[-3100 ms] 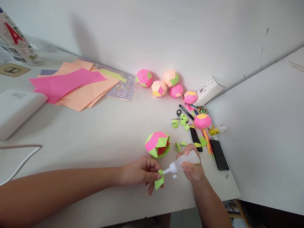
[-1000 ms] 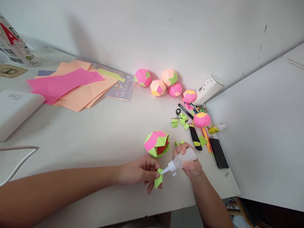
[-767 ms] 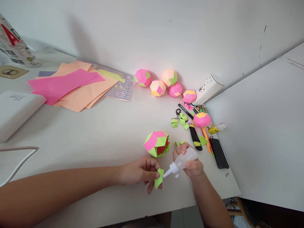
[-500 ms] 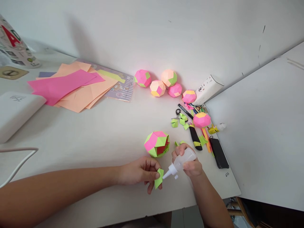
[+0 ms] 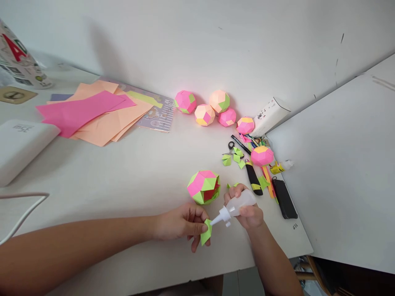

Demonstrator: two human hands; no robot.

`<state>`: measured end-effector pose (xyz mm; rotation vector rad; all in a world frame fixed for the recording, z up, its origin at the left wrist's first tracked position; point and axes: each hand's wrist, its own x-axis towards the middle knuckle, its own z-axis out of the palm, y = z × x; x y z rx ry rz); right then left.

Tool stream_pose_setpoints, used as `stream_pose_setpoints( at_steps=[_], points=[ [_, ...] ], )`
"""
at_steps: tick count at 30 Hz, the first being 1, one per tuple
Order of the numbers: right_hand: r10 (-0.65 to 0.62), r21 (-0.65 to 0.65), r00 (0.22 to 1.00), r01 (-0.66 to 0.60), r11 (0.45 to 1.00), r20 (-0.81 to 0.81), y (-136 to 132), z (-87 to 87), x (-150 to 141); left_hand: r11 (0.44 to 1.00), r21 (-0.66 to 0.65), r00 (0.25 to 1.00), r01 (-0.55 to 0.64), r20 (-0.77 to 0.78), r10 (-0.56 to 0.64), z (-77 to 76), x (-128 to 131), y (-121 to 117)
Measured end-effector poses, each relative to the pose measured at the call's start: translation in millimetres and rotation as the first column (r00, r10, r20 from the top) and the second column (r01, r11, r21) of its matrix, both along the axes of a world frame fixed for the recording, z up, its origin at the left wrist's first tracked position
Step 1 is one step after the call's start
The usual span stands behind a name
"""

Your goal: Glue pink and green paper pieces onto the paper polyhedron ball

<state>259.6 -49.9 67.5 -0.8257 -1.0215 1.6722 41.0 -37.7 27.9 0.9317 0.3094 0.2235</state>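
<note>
My left hand (image 5: 182,224) pinches a small folded green paper piece (image 5: 205,232) near the table's front edge. My right hand (image 5: 247,209) is wrapped round a small translucent glue bottle (image 5: 239,203), tilted so its white nozzle touches the top of the green piece. Just behind my hands sits a partly built paper ball (image 5: 204,187) of pink and green faces with a red inside showing. Loose green folded pieces (image 5: 234,157) lie further back on the right.
Several finished paper balls (image 5: 205,114) stand along the wall. Scissors, pens and a black knife (image 5: 253,179) lie at the right with a dark phone (image 5: 284,199). Pink and peach sheets (image 5: 92,111) lie at back left, a white box (image 5: 18,142) at far left.
The glue bottle's nozzle has shifted slightly against the green piece; my right hand has tilted a little. My left hand and the paper ball stay put.
</note>
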Motion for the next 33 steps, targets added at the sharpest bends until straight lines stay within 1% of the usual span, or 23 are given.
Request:
stream_pose_setpoints(
  at_steps=[8, 11, 16, 17, 19, 22, 23, 24, 25, 26, 27, 28, 29, 30, 31, 32, 33],
  points=[
    [0.014, -0.031, 1.0, -0.014, 0.999, 0.003, 1.8, -5.7, -2.0, 0.999, 0.029, 0.999, 0.037, -0.021, -0.037, 3.4, -0.9, 1.4],
    [0.053, -0.032, 0.999, -0.053, 0.998, -0.012, 1.6, -5.6, -1.6, 0.999, 0.019, 0.999, 0.036, -0.024, -0.036, 1.3, -0.9, 0.5],
    [0.171, -0.057, 0.984, -0.174, 0.983, -0.058, 1.0, -1.2, -1.0, 1.0, -0.002, 1.0, 0.027, -0.004, -0.027, -3.2, -0.7, 0.0],
    [0.172, -0.059, 0.983, -0.175, 0.983, -0.059, 1.0, -0.1, -0.9, 1.0, -0.003, 1.0, 0.027, -0.007, -0.027, -3.7, -0.5, -0.1],
    [0.115, -0.045, 0.993, -0.117, 0.992, -0.041, 1.0, 1.9, -0.9, 1.0, 0.008, 1.0, 0.024, -0.012, -0.024, -3.9, 0.0, -1.1],
    [-0.075, 0.04, 0.997, 0.074, 0.996, 0.028, 0.5, 5.0, -2.7, 0.999, 0.042, 1.0, 0.019, -0.007, -0.018, -3.2, 0.6, -5.8],
    [-0.141, 0.088, 0.988, 0.136, 0.987, 0.056, 0.0, 6.0, -4.0, 0.997, 0.08, 1.0, 0.016, -0.015, -0.014, -2.8, 0.6, -7.9],
    [-0.198, 0.139, 0.977, 0.185, 0.973, 0.084, -0.7, 6.9, -5.6, 0.989, 0.147, 1.0, 0.009, -0.028, -0.005, -2.4, 0.4, -10.1],
    [-0.244, 0.189, 0.964, 0.221, 0.957, 0.109, -1.6, 7.6, -7.4, 0.966, 0.257, 0.999, -0.001, -0.039, 0.011, -1.8, 0.0, -12.0],
    [-0.28, 0.237, 0.951, 0.245, 0.94, 0.13, -2.6, 7.9, -9.3, 0.912, 0.41, 0.999, -0.019, -0.034, 0.036, -1.2, -0.4, -13.6],
    [-0.307, 0.277, 0.94, 0.259, 0.925, 0.148, -3.5, 7.8, -11.1, 0.813, 0.58, 0.998, -0.05, -0.005, 0.064, -0.4, -1.0, -14.6],
    [-0.327, 0.309, 0.931, 0.267, 0.913, 0.163, -4.4, 7.1, -12.7, 0.672, 0.734, 0.995, -0.094, 0.047, 0.087, 0.5, -1.7, -15.1],
    [-0.34, 0.332, 0.924, 0.27, 0.904, 0.174, -5.1, 6.0, -14.1, 0.509, 0.848, 0.989, -0.147, 0.112, 0.099, 1.5, -2.4, -15.2],
    [-0.348, 0.347, 0.92, 0.271, 0.898, 0.182, -5.6, 4.6, -15.0, 0.351, 0.914, 0.979, -0.201, 0.176, 0.103, 2.4, -3.2, -14.9],
    [-0.351, 0.357, 0.918, 0.27, 0.894, 0.185, -5.8, 3.1, -15.6, 0.218, 0.945, 0.968, -0.246, 0.227, 0.107, 3.2, -4.0, -14.3],
    [-0.349, 0.358, 0.918, 0.267, 0.895, 0.187, -5.8, 1.5, -15.8, 0.115, 0.956, 0.959, -0.271, 0.257, 0.118, 3.7, -4.9, -13.5],
    [-0.347, 0.356, 0.919, 0.266, 0.896, 0.187, -5.5, 0.1, -15.8, 0.034, 0.96, 0.953, -0.28, 0.273, 0.135, 3.8, -5.8, -12.8]
  ],
)
